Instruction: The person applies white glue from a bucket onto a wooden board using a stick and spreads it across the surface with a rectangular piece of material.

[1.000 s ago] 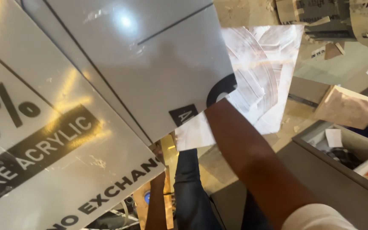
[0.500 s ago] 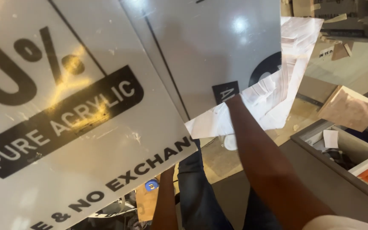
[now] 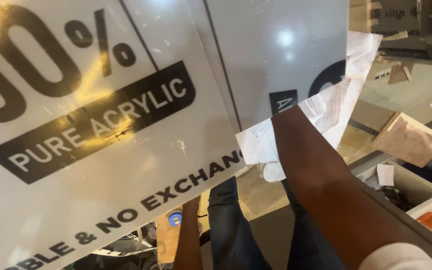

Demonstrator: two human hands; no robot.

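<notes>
Head view is filling from nine to twelve o'clock with a large white printed sheet (image 3: 101,150), tilting overhead. Its lower edge is running from seven toward three o'clock, leaving open floor (image 3: 271,235) below at six. The right forearm (image 3: 326,185) and left forearm (image 3: 188,235) are reaching up behind the sheet; both hands are hiding there, so I cannot tell their grip. A grey bin (image 3: 406,185) is sitting at four o'clock.
</notes>
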